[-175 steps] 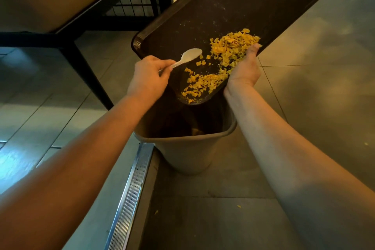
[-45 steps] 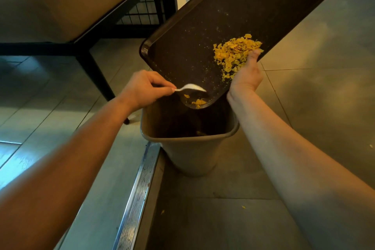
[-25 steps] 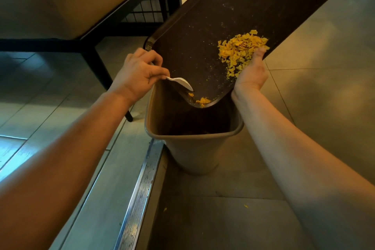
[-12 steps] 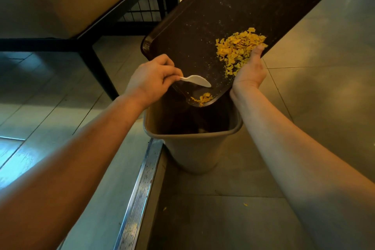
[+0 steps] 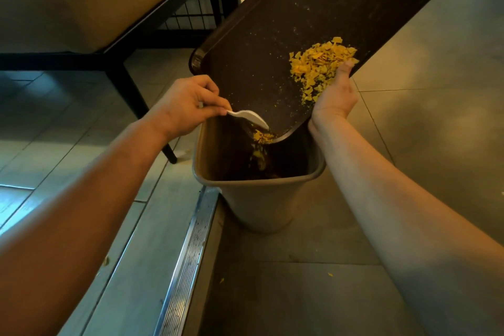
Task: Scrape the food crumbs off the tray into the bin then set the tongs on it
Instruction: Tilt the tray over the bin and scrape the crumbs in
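Note:
A dark brown tray point(image 5: 321, 13) is tilted steeply, its low corner hanging over the open tan bin point(image 5: 259, 199). My right hand point(image 5: 334, 93) grips the tray's right edge, thumb beside a pile of yellow crumbs point(image 5: 319, 63). My left hand point(image 5: 185, 109) pinches a white plastic spoon point(image 5: 249, 117) whose bowl touches the tray's low end. A small clump of crumbs point(image 5: 263, 136) sits at the tray's lip, and a few are falling into the bin. No tongs are in view.
A black-framed table point(image 5: 128, 35) with a slanted leg stands at the left, close to the bin. A metal floor drain strip point(image 5: 188, 254) runs along the tiled floor in front of the bin. A few stray crumbs point(image 5: 330, 274) lie on the floor.
My left hand has swept the spoon down the tray toward its low corner, pushing a small clump of crumbs to the lip. The pile by my right thumb has stayed put.

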A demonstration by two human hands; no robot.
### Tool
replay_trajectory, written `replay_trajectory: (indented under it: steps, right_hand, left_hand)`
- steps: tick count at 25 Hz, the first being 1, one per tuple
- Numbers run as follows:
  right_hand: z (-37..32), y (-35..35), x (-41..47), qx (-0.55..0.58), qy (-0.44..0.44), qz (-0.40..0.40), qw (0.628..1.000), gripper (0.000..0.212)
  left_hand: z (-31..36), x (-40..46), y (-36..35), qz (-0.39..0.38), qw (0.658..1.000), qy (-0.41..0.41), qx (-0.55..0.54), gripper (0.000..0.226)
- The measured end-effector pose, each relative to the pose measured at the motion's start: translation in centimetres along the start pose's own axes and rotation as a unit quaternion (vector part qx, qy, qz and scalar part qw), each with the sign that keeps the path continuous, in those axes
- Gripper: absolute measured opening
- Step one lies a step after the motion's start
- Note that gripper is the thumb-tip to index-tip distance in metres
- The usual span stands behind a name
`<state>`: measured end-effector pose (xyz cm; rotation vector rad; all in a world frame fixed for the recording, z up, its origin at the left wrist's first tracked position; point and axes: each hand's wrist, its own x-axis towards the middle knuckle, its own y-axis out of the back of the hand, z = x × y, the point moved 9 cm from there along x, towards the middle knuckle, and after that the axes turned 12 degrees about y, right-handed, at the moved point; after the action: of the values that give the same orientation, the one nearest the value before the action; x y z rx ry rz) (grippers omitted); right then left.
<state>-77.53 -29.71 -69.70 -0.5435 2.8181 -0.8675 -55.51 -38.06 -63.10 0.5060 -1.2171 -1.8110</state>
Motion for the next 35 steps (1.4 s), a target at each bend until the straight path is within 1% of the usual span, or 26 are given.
replay_trajectory:
  steps: [2,3,7,10,13,15,17,18,20,22,24,25,29,30,33,35]
  right_hand:
    - [0.0,0.0,-0.1,-0.004,0.002,0.0,1.0,0.029]
    - [0.0,-0.1,-0.1,-0.004,0.001,-0.003,1.0,0.028]
    - [0.2,0.0,0.0,-0.016,-0.001,-0.009,1.0,0.031]
    - [0.2,0.0,0.1,-0.02,0.004,-0.003,1.0,0.028]
    - [0.2,0.0,0.1,-0.022,0.0,-0.003,1.0,0.028]
    - [0.4,0.0,0.1,-0.018,-0.001,-0.003,1.0,0.029]
    - [0.4,0.0,0.1,-0.016,-0.001,-0.003,1.0,0.029]
    - [0.4,0.0,0.1,-0.015,0.0,-0.003,1.0,0.03]
    - [0.3,0.1,0.1,-0.017,-0.002,-0.004,1.0,0.031]
    - [0.2,0.2,0.1,-0.023,-0.001,0.0,1.0,0.032]
    - [0.1,0.3,0.0,-0.028,0.001,0.009,1.0,0.031]
    - [0.1,0.3,0.0,-0.028,0.003,0.013,1.0,0.031]
    - [0.2,0.4,0.0,-0.035,0.004,0.011,0.999,0.03]
    - [0.2,0.3,0.1,-0.035,0.004,0.008,0.999,0.03]
    - [0.3,0.0,0.2,-0.017,0.001,-0.005,1.0,0.029]
    - [0.4,-0.1,0.3,-0.011,-0.005,-0.012,1.0,0.033]
  left_hand:
    - [-0.5,0.3,0.6,0.049,0.999,0.013,-0.003,0.019]
    - [-0.6,0.4,0.7,0.061,0.998,0.013,0.009,0.02]
    - [0.4,0.6,0.2,0.062,0.99,-0.034,0.124,0.019]
    - [0.9,0.6,-0.2,0.048,0.985,-0.041,0.163,0.019]
    - [1.5,0.3,-0.5,0.032,0.989,-0.062,0.128,0.018]
    - [1.2,0.4,-0.2,0.058,0.99,-0.061,0.11,0.018]
    - [0.5,0.6,0.3,0.096,0.987,-0.044,0.118,0.019]
    - [0.0,0.6,0.5,0.103,0.987,-0.035,0.121,0.019]
    - [-0.4,0.5,0.1,0.082,0.991,-0.024,0.104,0.019]
    - [0.1,0.3,-1.0,0.032,0.996,-0.021,0.083,0.018]
    - [1.0,0.2,-1.5,0.008,0.998,-0.024,0.063,0.017]
    - [1.2,0.3,-1.2,0.019,0.998,-0.021,0.052,0.018]
    - [-0.3,0.7,1.1,0.137,0.99,0.03,0.012,0.021]
    - [-0.5,0.7,1.0,0.155,0.987,0.048,0.004,0.023]
    - [-0.1,0.8,-1.1,0.153,0.985,0.076,-0.003,0.024]
    - [0.4,0.9,-2.0,0.124,0.99,0.07,-0.022,0.024]
